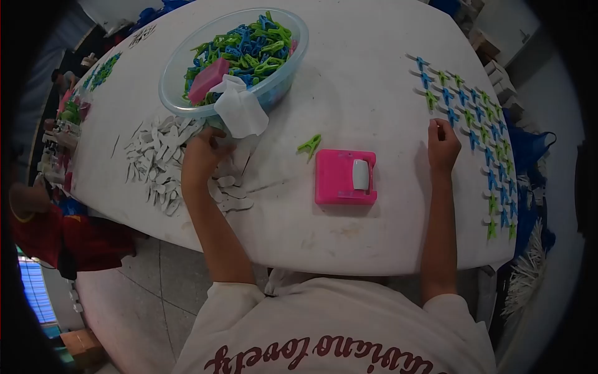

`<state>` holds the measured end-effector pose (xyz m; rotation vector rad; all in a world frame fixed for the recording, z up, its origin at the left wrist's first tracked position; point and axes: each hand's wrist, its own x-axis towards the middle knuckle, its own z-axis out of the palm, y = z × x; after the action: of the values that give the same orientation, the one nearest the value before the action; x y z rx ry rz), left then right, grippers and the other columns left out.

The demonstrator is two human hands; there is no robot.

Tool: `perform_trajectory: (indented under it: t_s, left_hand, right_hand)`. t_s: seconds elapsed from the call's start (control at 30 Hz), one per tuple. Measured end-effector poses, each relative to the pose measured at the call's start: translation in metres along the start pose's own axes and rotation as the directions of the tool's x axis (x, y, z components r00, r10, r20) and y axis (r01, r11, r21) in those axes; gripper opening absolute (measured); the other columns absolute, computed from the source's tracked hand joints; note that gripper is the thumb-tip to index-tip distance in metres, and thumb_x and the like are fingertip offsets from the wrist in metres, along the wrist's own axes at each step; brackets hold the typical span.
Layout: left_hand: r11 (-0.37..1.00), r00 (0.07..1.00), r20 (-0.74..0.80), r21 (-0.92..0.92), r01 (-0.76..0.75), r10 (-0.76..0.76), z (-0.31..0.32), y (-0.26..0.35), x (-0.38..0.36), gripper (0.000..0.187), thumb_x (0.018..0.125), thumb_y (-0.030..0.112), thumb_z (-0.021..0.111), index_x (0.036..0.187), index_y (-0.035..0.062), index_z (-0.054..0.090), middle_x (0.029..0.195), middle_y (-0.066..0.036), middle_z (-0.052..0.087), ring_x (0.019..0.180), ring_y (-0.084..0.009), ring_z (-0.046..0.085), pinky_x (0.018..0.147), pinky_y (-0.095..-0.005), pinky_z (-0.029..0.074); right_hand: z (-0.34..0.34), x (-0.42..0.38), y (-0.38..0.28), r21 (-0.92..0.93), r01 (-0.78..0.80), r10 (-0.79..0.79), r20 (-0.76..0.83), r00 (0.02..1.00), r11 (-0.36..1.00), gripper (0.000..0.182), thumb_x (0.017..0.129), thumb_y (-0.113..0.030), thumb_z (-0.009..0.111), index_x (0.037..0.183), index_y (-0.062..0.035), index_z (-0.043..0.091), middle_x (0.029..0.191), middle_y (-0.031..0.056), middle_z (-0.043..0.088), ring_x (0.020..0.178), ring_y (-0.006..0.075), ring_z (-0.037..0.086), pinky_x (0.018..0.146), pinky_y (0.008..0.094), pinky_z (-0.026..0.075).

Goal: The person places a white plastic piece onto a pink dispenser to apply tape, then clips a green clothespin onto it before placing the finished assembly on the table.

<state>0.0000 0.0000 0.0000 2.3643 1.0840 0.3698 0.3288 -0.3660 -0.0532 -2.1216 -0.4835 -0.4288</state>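
My left hand (207, 153) reaches down at the right edge of a heap of flat white strips (163, 149), just below a clear plastic basin (291, 73). Its thumb and fingers are apart, with nothing visible between them. My right hand (444, 144) is closed in a pinch beside rows of blue and green clothespins (474, 138), many with white strips on them; what it holds, if anything, is too small to make out. Between my hands are a single green clothespin (309, 146) and a pink tape dispenser (336, 177) with a white roll.
Blue and green clothespins (255, 50) fill the basin, with a pink block (209, 81) and a white sheet (240, 109) at its near side. More clothespins (103, 71) lie at the table's far left. Another person in red (93, 244) is at the left.
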Motion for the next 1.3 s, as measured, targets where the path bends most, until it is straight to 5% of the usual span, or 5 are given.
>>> perform_trajectory:
  t_s: [0.5, 0.77, 0.97, 1.2, 1.3]
  left_hand:
    - [0.961, 0.982, 0.190, -0.274, 0.033, 0.021, -0.014, 0.013, -0.006, 0.032, 0.075, 0.002, 0.078, 0.105, 0.0008, 0.067, 0.081, -0.004, 0.061, 0.069, -0.0128, 0.058, 0.065, -0.0292, 0.049]
    - [0.304, 0.937, 0.038, -0.950, -0.074, 0.348, -0.001, 0.036, -0.017, 0.039, 0.076, 0.000, 0.079, 0.113, 0.0014, 0.068, 0.090, 0.002, 0.061, 0.077, -0.0069, 0.057, 0.070, -0.0219, 0.046]
    - [0.012, 0.895, -0.300, -0.947, -0.322, 0.330, 0.049, 0.088, -0.025, 0.031, 0.082, -0.010, 0.073, 0.111, -0.0004, 0.069, 0.099, -0.005, 0.065, 0.082, -0.0103, 0.062, 0.075, -0.0219, 0.051]
    - [0.177, 0.813, -0.419, -0.836, -0.519, 0.404, 0.088, 0.134, -0.066, 0.017, 0.082, -0.013, 0.072, 0.093, -0.0004, 0.068, 0.102, -0.010, 0.065, 0.083, -0.0130, 0.064, 0.068, -0.0224, 0.052]
    - [0.256, 0.703, -0.542, -0.678, -0.689, 0.461, 0.093, 0.139, -0.072, 0.017, 0.078, -0.010, 0.077, 0.089, 0.0007, 0.068, 0.097, -0.011, 0.065, 0.081, -0.0158, 0.065, 0.065, -0.0248, 0.051]
  right_hand:
    - [0.003, -0.004, 0.003, 0.032, -0.021, 0.021, -0.017, 1.000, 0.999, 0.019, 0.095, -0.019, 0.066, 0.096, -0.0018, 0.072, 0.071, 0.0037, 0.066, 0.061, 0.0116, 0.058, 0.060, 0.0280, 0.048]
    - [0.002, -0.005, 0.004, 0.051, -0.080, 0.077, 0.059, 0.995, 0.996, 0.020, 0.096, -0.021, 0.064, 0.097, -0.0022, 0.073, 0.078, 0.0058, 0.069, 0.068, 0.0136, 0.062, 0.066, 0.0291, 0.051]
    - [-0.005, -0.022, -0.015, 0.055, -0.047, 0.040, 0.121, 0.992, 0.997, 0.022, 0.097, -0.022, 0.065, 0.097, -0.0017, 0.072, 0.078, 0.0066, 0.069, 0.070, 0.0147, 0.063, 0.067, 0.0293, 0.052]
    - [-0.014, -0.060, -0.075, 0.452, 0.001, -0.137, 0.269, 0.953, 0.892, 0.016, 0.091, -0.015, 0.067, 0.103, -0.0044, 0.070, 0.085, 0.0056, 0.068, 0.073, 0.0148, 0.061, 0.066, 0.0301, 0.051]
    - [-0.023, -0.070, -0.106, 0.496, 0.392, -0.553, 0.233, 0.800, 0.775, 0.022, 0.084, -0.009, 0.069, 0.106, -0.0066, 0.069, 0.088, 0.0050, 0.066, 0.080, 0.0175, 0.060, 0.067, 0.0305, 0.050]
